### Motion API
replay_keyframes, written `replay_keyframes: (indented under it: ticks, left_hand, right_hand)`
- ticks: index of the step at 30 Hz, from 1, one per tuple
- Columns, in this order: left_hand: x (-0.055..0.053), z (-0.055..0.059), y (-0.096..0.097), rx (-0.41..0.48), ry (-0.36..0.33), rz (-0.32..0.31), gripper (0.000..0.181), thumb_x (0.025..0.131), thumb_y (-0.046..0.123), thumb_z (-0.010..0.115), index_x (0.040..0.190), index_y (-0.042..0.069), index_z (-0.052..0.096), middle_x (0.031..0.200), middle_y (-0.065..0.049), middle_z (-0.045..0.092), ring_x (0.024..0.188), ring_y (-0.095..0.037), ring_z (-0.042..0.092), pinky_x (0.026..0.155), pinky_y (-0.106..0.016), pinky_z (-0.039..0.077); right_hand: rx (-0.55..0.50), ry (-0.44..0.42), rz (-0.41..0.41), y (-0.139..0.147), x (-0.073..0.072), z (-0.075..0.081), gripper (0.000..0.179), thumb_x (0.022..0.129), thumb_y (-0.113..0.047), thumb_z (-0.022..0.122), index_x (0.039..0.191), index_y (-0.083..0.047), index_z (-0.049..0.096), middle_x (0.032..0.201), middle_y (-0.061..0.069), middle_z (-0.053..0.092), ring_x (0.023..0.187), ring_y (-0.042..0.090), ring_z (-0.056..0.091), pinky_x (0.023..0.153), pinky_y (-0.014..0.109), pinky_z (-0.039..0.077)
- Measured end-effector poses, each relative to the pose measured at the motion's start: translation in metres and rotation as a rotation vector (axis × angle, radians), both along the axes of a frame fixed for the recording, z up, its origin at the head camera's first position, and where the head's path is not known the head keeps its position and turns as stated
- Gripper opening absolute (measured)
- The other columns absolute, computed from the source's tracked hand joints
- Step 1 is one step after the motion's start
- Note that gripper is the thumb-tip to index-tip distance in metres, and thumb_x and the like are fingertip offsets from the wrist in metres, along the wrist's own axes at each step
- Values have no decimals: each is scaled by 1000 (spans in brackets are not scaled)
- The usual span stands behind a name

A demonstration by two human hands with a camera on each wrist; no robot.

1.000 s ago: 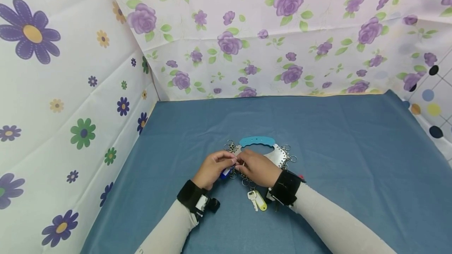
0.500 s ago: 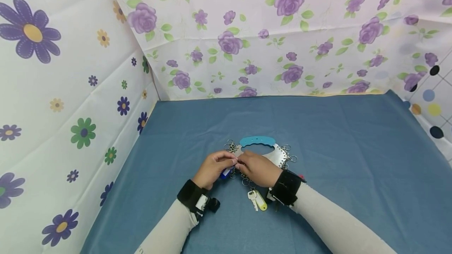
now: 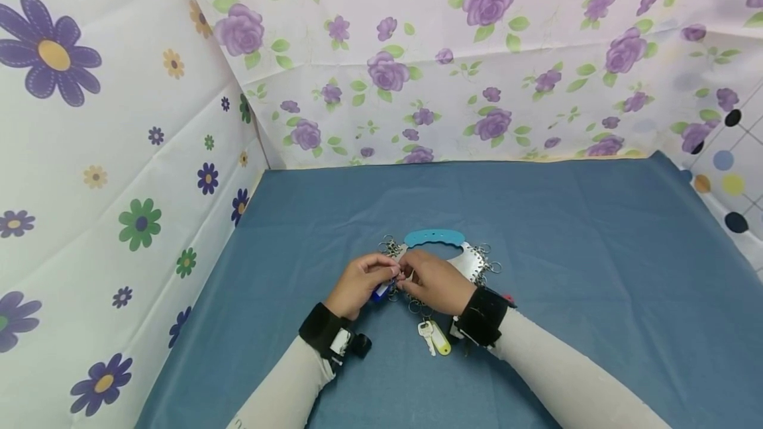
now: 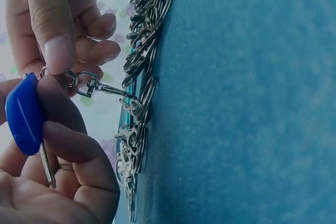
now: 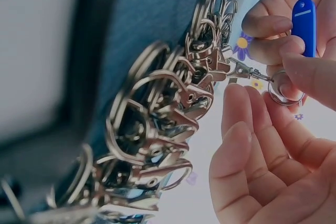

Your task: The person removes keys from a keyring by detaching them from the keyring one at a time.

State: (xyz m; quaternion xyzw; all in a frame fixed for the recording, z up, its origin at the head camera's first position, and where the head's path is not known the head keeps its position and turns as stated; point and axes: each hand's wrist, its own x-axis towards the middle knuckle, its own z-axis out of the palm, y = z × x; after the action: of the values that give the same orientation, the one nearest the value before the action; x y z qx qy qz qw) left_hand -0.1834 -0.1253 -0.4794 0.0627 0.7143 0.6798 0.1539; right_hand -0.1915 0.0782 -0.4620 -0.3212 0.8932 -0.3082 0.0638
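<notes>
A silver plate (image 3: pixel 467 262) with a blue grip (image 3: pixel 434 237) lies on the cloth, its edge crowded with metal clasps and rings (image 5: pixel 147 82). My left hand (image 3: pixel 353 285) pinches a key ring (image 5: pixel 286 103) between thumb and forefinger. A blue key tag (image 4: pixel 23 116) and a key (image 4: pixel 48 167) hang from that ring against the left palm. The ring is joined to a swivel snap hook (image 5: pixel 240 70) at the plate's edge. My right hand (image 3: pixel 441 281) sits close beside the ring, thumb apart from its fingers.
Another key (image 3: pixel 426 331) with a yellow tag (image 3: pixel 441 341) hangs off the plate's near edge onto the blue cloth (image 3: pixel 584 270). A bit of red (image 3: pixel 508 298) shows beside the right cuff. Flowered sheets (image 3: pixel 369 32) enclose the back and left side.
The right thumb and forefinger, together half a second ago, have parted a little. The left hand, plate and keys keep their places.
</notes>
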Motion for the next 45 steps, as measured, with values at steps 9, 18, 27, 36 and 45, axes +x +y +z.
replay_keyframes:
  ticks: [9,18,27,36,45]
  left_hand:
    - [0,-1,0,5,6,2,30,101,21,64,118,-2,68,104,-6,76,91,-12,67,83,-26,53]
    - [1,0,0,16,11,0,29,101,21,63,117,-2,68,104,-6,75,93,-14,66,84,-27,53]
    - [0,-1,0,15,29,-2,29,101,21,63,117,-3,67,100,-1,74,92,-12,65,84,-26,52]
    - [-1,-2,1,0,28,7,28,101,21,64,116,-2,69,101,-2,73,93,-13,64,83,-26,51]
    - [0,-2,1,-11,32,14,23,101,19,64,113,0,70,99,1,73,90,-13,62,82,-27,50]
  right_hand:
    - [16,-1,5,-1,-1,-1,9,102,-24,62,107,-16,63,96,-3,59,77,8,51,69,26,44]
    - [35,6,12,-1,1,0,11,103,-24,61,107,-14,64,93,-3,58,76,8,51,68,27,43]
    - [38,27,31,0,0,-1,12,105,-25,57,103,-14,62,85,-4,53,70,7,46,64,26,39]
    - [35,30,34,-1,0,-1,13,106,-24,55,101,-13,62,82,-4,52,68,7,45,63,25,37]
    - [41,28,22,-1,1,-1,15,106,-25,54,101,-14,62,81,-4,51,67,8,45,63,26,37]
